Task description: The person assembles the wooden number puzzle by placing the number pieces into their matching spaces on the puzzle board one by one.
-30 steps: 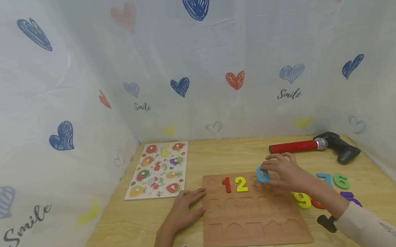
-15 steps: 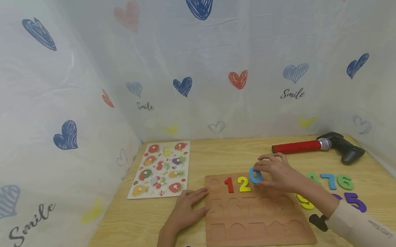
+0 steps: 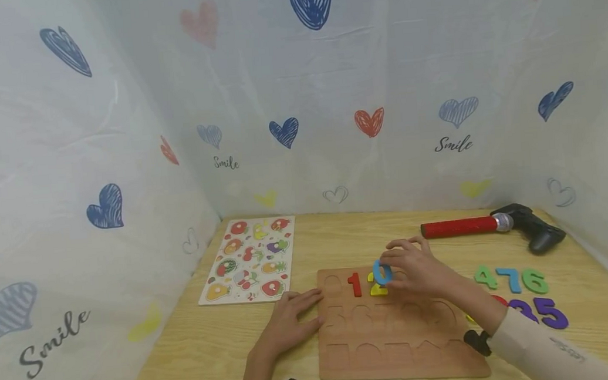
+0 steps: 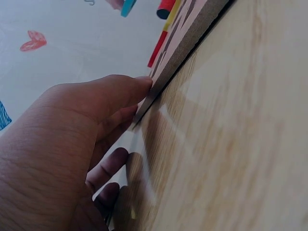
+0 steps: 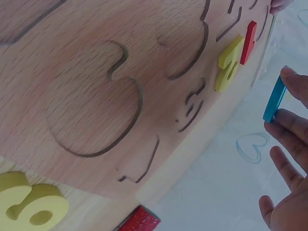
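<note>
Right hand (image 3: pixel 416 267) pinches the 0 (image 3: pixel 376 273), leftward of its palm, over the far row of the board (image 3: pixel 356 337), long axis seemingly across that row; left hand (image 3: pixel 289 319), fingers loose, touches the board's left edge.

Left grip (image 4: pixel 62 139) touching board (image 4: pixel 182 48) edge; red piece (image 4: pixel 157 49) on board; wooden tabletop (image 4: pixel 236 120); red heart (image 4: pixel 34 42) behind.

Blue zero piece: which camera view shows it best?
The head view: there the blue zero piece shows its ring shape. Right wrist shows it edge-on; left wrist, only a small part at the top.
</note>
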Demonstrator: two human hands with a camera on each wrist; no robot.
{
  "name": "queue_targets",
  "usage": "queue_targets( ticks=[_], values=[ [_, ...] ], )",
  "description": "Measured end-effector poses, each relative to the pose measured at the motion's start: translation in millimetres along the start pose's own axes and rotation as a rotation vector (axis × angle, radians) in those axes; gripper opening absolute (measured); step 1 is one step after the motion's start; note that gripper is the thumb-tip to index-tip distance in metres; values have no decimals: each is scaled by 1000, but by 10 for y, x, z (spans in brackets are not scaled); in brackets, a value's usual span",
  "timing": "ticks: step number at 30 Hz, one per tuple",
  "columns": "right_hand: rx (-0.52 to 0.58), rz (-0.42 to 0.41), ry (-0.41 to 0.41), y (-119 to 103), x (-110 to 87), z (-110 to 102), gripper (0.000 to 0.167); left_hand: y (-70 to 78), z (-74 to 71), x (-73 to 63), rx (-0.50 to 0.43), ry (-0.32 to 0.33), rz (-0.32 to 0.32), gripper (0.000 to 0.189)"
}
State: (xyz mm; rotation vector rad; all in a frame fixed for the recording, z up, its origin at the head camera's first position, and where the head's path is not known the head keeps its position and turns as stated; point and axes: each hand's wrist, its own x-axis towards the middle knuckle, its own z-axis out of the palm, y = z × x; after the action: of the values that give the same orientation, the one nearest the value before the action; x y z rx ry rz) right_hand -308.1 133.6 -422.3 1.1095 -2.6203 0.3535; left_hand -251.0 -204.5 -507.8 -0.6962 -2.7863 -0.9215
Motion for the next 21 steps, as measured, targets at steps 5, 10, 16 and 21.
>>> queue_targets(
  ticks=[5, 10, 16, 21],
  values=[
    [8, -17, 9, -36, 32, 46, 42, 8, 4, -5, -2, -5, -6, 50],
    [10, -10, -7, -81, 83, 78, 43, 0, 6, -10, 12, -10, -6, 50],
    [19, -17, -2, -122, 144, 104, 46, -11, 8, 3, 14, 13, 16, 50],
    [24, -37, -2, -178, 195, 127, 44, -22, 13, 4, 14, 3, 14, 51]
  ],
)
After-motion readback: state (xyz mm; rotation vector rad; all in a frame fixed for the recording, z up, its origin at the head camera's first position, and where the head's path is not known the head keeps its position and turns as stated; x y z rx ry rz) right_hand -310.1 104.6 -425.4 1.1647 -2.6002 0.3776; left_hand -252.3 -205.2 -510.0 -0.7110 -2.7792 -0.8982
